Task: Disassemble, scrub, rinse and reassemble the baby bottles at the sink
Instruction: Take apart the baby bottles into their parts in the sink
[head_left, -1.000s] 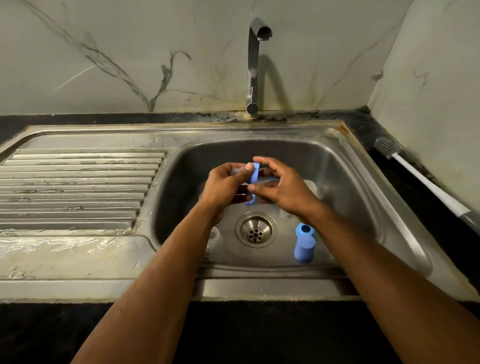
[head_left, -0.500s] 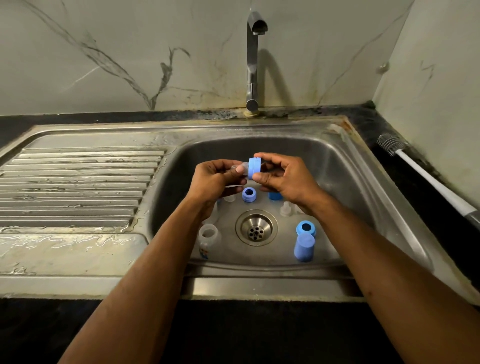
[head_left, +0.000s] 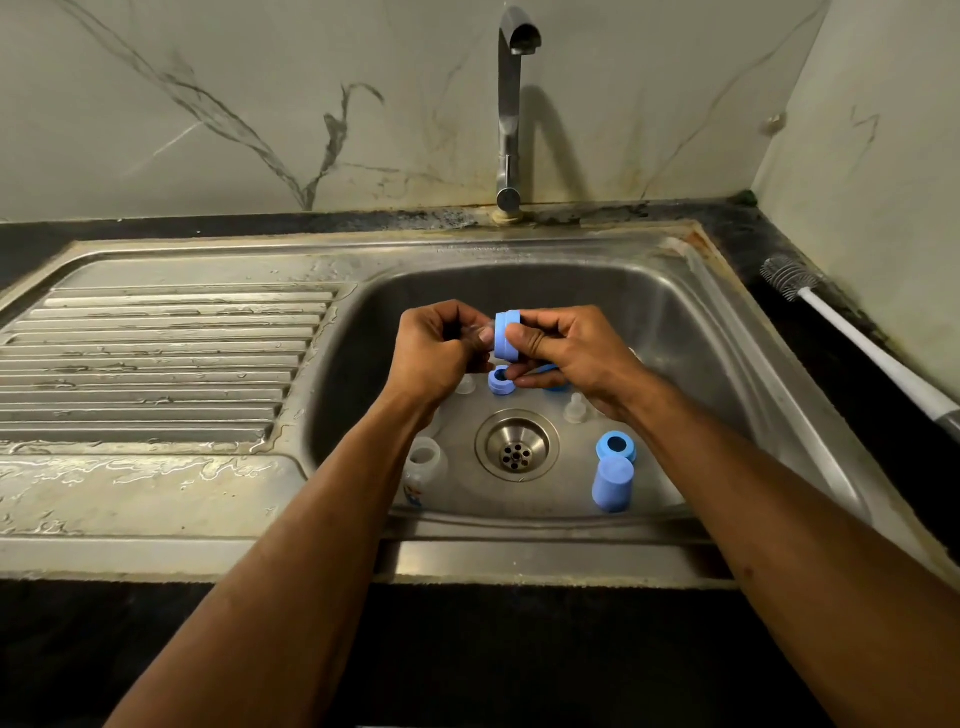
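Hands risen; blue ring (head_left: 506, 335) pinched between grips.

A steel sink (head_left: 701, 332) set in a dark counter (head_left: 810, 322) carries the parts. On the basin floor, just below the person's fingers (head_left: 524, 340), sits a blue ring (head_left: 501, 382); a clear teat (head_left: 575, 408) stands below and right of them. Nearer the front wall lie a second blue ring (head_left: 616, 447) and a blue cap (head_left: 613, 484) (touching), with a clear bottle (head_left: 426, 462) left of the drain (head_left: 517, 446). A bottle brush (head_left: 857, 338) lies on the counter, far right of the fingers.
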